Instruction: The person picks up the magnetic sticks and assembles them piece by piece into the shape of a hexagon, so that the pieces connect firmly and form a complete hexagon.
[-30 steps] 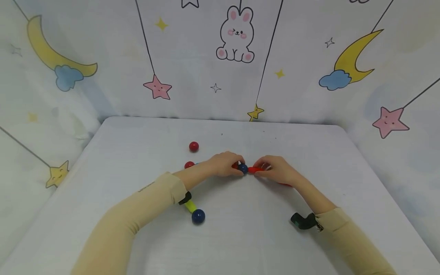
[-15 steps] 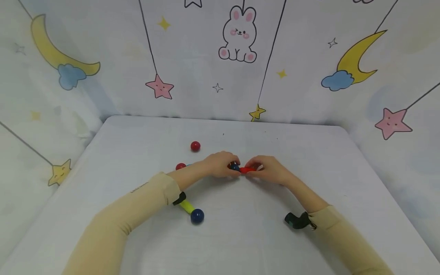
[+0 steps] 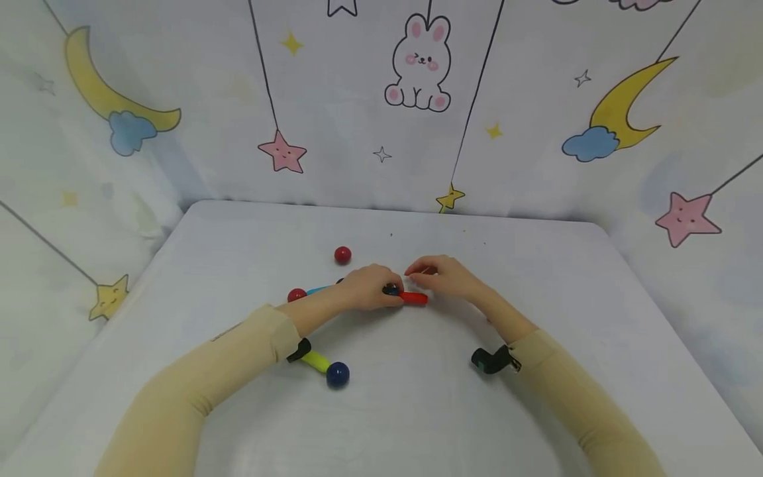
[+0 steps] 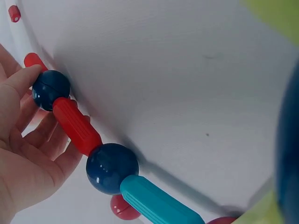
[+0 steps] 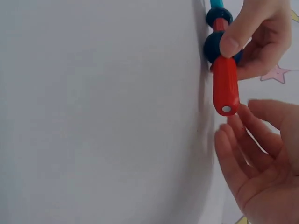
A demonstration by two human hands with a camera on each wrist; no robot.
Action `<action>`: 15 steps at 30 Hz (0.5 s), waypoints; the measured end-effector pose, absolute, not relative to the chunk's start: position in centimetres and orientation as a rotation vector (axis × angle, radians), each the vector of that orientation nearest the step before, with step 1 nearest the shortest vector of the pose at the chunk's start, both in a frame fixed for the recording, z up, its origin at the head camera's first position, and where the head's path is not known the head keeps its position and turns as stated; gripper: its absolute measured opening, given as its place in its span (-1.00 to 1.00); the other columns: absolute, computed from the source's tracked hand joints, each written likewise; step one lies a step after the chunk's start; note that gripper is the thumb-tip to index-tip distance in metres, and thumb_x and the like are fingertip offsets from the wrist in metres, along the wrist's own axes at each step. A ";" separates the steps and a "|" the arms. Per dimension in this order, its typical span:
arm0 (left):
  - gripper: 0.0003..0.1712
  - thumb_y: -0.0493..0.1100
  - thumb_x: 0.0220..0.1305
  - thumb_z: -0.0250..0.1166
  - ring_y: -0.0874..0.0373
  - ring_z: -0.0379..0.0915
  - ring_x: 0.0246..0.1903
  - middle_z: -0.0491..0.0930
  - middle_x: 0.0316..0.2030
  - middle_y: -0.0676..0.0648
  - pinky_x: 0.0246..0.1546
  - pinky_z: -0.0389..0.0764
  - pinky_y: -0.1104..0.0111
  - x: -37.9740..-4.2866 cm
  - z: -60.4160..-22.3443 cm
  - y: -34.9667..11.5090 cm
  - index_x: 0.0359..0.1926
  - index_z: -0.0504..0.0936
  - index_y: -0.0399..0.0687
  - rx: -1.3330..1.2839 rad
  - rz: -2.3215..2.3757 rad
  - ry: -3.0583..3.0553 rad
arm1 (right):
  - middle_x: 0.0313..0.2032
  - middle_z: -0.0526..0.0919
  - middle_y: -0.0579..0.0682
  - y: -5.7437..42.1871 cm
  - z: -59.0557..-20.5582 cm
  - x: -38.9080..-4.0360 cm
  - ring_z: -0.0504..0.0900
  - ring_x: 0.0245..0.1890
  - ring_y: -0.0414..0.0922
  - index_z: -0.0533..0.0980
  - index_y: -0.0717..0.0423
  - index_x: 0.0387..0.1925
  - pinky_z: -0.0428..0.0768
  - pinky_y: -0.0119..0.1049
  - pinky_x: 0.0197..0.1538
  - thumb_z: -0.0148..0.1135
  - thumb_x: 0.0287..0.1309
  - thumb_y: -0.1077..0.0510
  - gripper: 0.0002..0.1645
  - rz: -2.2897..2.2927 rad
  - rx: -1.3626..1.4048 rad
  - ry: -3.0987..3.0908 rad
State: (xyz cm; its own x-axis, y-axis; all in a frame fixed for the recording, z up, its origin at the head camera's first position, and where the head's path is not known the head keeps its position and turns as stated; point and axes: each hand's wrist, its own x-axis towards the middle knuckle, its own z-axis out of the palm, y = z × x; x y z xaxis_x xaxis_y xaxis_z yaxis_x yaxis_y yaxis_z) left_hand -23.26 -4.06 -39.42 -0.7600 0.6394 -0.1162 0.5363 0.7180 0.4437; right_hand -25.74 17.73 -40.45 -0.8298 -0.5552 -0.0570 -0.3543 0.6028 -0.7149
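Observation:
My left hand [image 3: 369, 288] grips a dark blue ball [image 4: 51, 90] in a chain of toy magnetic rods and balls, with the thumb pressed near its joint with a red end rod [image 5: 225, 86]. From that ball the chain runs through another red rod [image 4: 77, 126], a second blue ball [image 4: 112, 168] and a light blue rod [image 4: 161, 203] to a red ball [image 3: 297, 295]. The free end of the red end rod shows a silver magnet tip. My right hand [image 3: 444, 275] is just beyond that tip, fingers loosely bent and holding nothing.
A loose red ball [image 3: 342, 255] lies behind the chain on the white table [image 3: 417, 411]. Nearer me, a yellow-green rod [image 3: 316, 361] joins a dark blue ball [image 3: 338, 374], partly under my left wrist. A separate red rod [image 4: 15, 14] lies farther right, mostly hidden by my right forearm in the head view.
The chain has slid left with my left hand. My right hand has let go of the red end rod, then lifted slightly up and away from it.

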 end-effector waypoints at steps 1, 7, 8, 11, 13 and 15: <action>-0.76 0.02 0.28 0.32 0.17 0.43 -0.18 0.61 -0.19 0.05 -0.14 0.50 0.32 -23.3 -39.5 -4.2 -0.10 0.69 0.07 0.931 0.571 2.664 | -0.05 0.65 -0.04 17.3 -40.5 -26.3 0.57 -0.05 -0.06 0.61 0.04 0.00 0.53 -0.13 0.00 0.15 0.35 0.07 -0.72 -1.077 -0.722 2.550; -0.79 -0.02 0.26 0.35 0.17 0.44 -0.23 0.60 -0.25 0.06 -0.19 0.50 0.35 -23.4 -39.8 -5.1 -0.13 0.69 0.04 0.981 0.595 2.669 | 0.08 0.56 0.03 13.5 -41.2 -29.7 0.54 0.05 -0.02 0.50 0.08 0.17 0.53 -0.14 0.08 0.18 0.34 0.10 -0.60 -1.106 -0.729 2.477; -0.79 -0.03 0.26 0.35 0.18 0.44 -0.22 0.61 -0.25 0.07 -0.20 0.50 0.35 -23.3 -39.8 -5.2 -0.12 0.69 0.04 0.991 0.598 2.672 | 0.10 0.55 0.03 12.8 -41.2 -30.1 0.53 0.08 -0.03 0.48 0.08 0.19 0.52 -0.14 0.10 0.19 0.33 0.11 -0.58 -1.087 -0.754 2.475; -0.78 -0.04 0.26 0.35 0.17 0.45 -0.23 0.61 -0.26 0.07 -0.22 0.51 0.36 -23.2 -39.7 -5.4 -0.11 0.69 0.02 1.018 0.607 2.671 | 0.17 0.51 0.03 10.8 -41.1 -30.9 0.51 0.11 -0.03 0.42 0.07 0.25 0.48 -0.13 0.16 0.22 0.30 0.12 -0.50 -1.031 -0.848 2.469; -0.77 -0.05 0.26 0.35 0.17 0.44 -0.23 0.63 -0.26 0.08 -0.23 0.50 0.38 -23.1 -39.7 -5.5 -0.10 0.70 0.00 1.039 0.613 2.670 | 0.21 0.48 0.06 9.7 -40.9 -31.2 0.50 0.12 -0.03 0.38 0.06 0.30 0.46 -0.13 0.17 0.22 0.30 0.13 -0.45 -1.006 -0.924 2.454; -0.75 -0.06 0.25 0.36 0.16 0.44 -0.22 0.65 -0.26 0.07 -0.22 0.50 0.39 -23.1 -39.7 -5.6 -0.09 0.71 -0.03 1.065 0.629 2.671 | 0.24 0.44 0.08 8.7 -40.7 -31.4 0.50 0.11 -0.02 0.34 0.05 0.34 0.46 -0.12 0.16 0.22 0.30 0.15 -0.40 -0.991 -0.993 2.429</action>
State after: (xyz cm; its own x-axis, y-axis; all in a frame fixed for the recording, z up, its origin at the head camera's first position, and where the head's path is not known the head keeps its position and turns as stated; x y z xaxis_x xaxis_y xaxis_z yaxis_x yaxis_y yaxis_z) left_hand -23.06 -5.57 -39.66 -0.7213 0.6921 -0.0257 0.6080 0.6506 0.4550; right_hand -31.36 8.67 -40.67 -0.7002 -0.7126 -0.0429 -0.4790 0.5135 -0.7119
